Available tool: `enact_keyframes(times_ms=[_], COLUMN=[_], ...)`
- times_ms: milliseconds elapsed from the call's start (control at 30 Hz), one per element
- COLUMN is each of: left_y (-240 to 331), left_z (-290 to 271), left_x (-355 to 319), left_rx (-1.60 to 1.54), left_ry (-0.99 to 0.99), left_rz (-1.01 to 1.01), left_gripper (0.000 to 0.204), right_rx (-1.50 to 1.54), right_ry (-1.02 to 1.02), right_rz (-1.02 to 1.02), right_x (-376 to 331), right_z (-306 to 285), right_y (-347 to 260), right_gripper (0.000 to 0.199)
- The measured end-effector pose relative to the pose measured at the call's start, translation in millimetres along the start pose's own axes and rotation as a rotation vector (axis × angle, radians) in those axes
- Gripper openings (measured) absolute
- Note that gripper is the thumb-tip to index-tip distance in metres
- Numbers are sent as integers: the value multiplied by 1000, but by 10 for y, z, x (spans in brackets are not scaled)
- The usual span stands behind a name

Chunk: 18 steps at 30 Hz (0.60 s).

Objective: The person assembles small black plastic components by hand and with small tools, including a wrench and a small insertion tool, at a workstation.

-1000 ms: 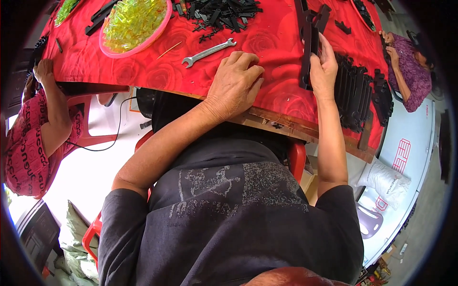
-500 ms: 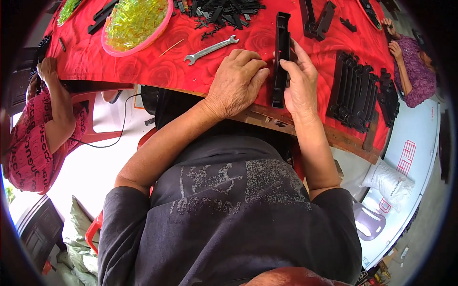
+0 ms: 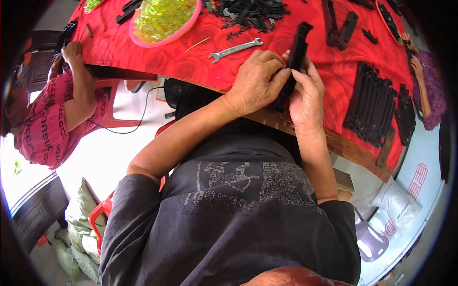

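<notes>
now a long black plastic bar stands tilted at the near table edge, gripped by both the left hand and right hand. farther left, a pink bowl holds yellow-green bits; a wrench lies between.

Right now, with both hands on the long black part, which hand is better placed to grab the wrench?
Left, probably. The left hand lies right beside the wrench, which sits just above it on the red cloth. The right hand is on the far side of the black part and supports it.
</notes>
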<state>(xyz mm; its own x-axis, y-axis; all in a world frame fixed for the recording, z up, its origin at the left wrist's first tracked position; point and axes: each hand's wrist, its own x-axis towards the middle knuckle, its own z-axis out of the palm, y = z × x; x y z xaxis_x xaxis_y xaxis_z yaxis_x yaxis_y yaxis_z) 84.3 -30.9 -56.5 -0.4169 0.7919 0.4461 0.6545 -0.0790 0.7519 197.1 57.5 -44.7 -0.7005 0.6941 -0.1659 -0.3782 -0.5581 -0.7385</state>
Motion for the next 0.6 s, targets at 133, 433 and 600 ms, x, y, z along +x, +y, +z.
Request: enact_keyframes(times_ms=[133, 433, 600], left_y=[13, -385, -691], left_z=[-25, -848, -1488], left_x=[21, 418, 736], left_rx=[27, 245, 524], left_ry=[-11, 238, 295], left_rz=[-58, 18, -190], left_gripper=[13, 9, 18], right_rx=[-68, -3, 150], right_ry=[-14, -5, -95], right_rz=[-46, 80, 216], right_x=[-31, -39, -21], right_z=[1, 35, -117], right_y=[55, 1, -15], right_gripper=[59, 61, 36])
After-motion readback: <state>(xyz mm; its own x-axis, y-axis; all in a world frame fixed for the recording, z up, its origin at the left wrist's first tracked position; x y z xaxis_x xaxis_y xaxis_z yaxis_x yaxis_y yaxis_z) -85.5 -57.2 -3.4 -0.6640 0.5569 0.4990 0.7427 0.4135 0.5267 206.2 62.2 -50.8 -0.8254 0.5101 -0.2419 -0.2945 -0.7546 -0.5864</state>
